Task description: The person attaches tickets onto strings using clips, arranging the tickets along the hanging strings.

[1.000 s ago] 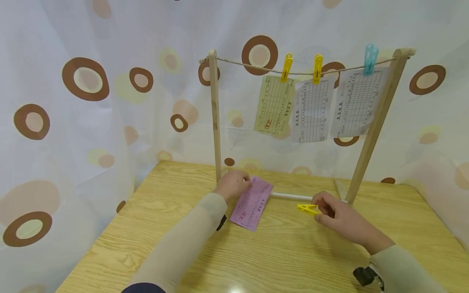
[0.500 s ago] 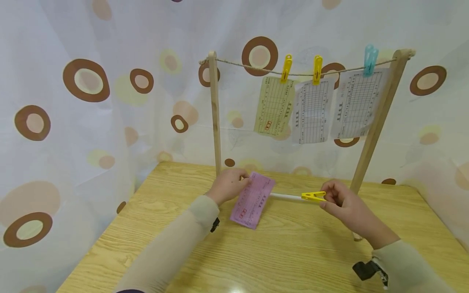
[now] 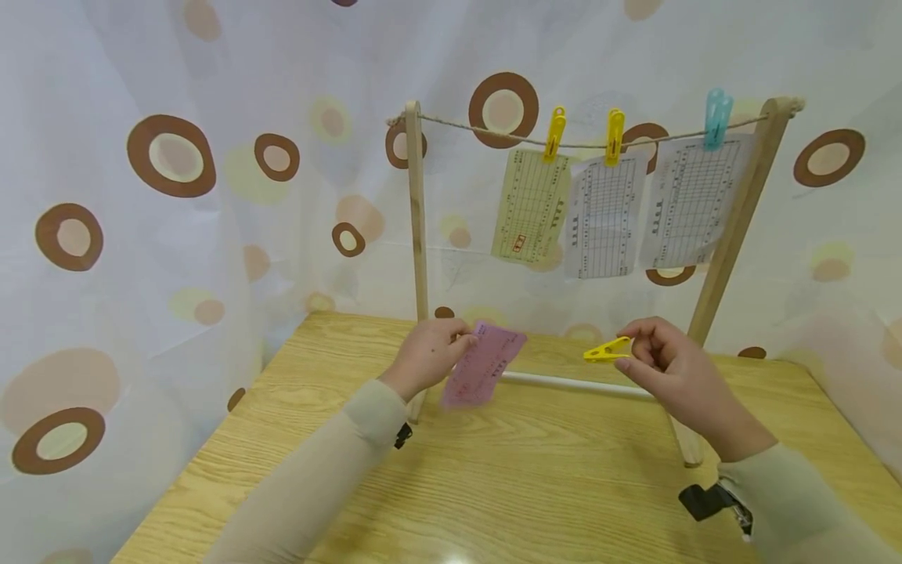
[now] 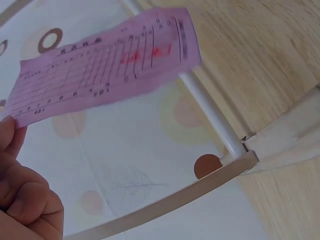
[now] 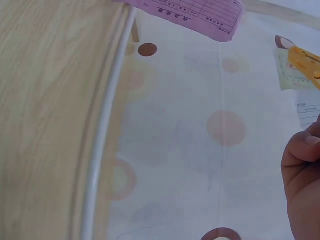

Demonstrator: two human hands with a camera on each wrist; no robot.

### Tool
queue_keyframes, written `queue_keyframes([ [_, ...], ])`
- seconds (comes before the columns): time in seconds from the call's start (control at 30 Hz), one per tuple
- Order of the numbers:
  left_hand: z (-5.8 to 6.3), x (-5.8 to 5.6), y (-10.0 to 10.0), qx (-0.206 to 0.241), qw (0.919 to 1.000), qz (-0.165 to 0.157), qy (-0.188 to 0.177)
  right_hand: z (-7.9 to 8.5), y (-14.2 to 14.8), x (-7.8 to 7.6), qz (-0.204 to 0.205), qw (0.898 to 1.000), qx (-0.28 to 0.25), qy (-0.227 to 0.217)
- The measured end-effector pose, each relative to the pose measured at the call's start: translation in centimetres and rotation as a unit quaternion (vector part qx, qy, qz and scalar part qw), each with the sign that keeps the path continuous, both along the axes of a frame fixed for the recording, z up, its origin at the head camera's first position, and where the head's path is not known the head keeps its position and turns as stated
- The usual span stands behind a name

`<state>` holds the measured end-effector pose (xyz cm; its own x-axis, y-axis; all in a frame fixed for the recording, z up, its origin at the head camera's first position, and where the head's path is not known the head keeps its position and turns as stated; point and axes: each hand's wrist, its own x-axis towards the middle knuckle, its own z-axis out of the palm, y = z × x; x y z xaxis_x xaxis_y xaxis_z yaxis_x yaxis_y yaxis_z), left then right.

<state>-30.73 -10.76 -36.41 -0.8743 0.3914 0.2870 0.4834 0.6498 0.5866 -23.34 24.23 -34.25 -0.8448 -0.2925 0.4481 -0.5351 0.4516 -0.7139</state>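
My left hand (image 3: 431, 352) pinches a pink printed slip (image 3: 485, 364) by its upper left corner; the slip hangs tilted, off the table. In the left wrist view the whole pink slip (image 4: 105, 67) shows, with lined rows and red marks. To the right, my right hand (image 3: 676, 376) pinches a yellow clothespin (image 3: 606, 350) by its handle ends, its nose pointing left. In the right wrist view the clothespin (image 5: 306, 62) is partly cut off at the edge. Neither the slip nor this clothespin touches the rope (image 3: 486, 133) above.
A wooden stand has a left post (image 3: 417, 219), a right post (image 3: 740, 211) and a white bottom bar (image 3: 571, 382). From its rope hang a yellow-green slip (image 3: 532, 207) and two white slips (image 3: 607, 223), held by two yellow clothespins (image 3: 615, 137) and one blue clothespin (image 3: 717, 119).
Both hands have risen from near the table, the left lifting the pink slip. The right hand has brought the yellow clothespin upward.
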Motion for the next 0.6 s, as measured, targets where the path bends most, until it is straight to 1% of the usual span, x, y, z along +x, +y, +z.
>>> queue_keyframes([
  [0.2,0.8,0.5,-0.5,0.016,0.9992,0.009,0.034,1.9,-0.4,-0.3,-0.043,0.997,0.051,0.033],
  [0.37,1.6,0.8,-0.8,0.016,0.9982,0.017,0.055,3.4,-0.9,-0.5,-0.09,0.989,0.107,0.053],
  [0.5,2.4,1.0,-1.3,0.016,0.9972,0.014,0.072,4.7,-1.4,-0.8,-0.099,0.984,0.126,0.08],
  [0.6,3.1,1.1,-1.7,0.019,0.9962,0.015,0.084,5.9,-1.9,-1.2,-0.106,0.982,0.127,0.088],
])
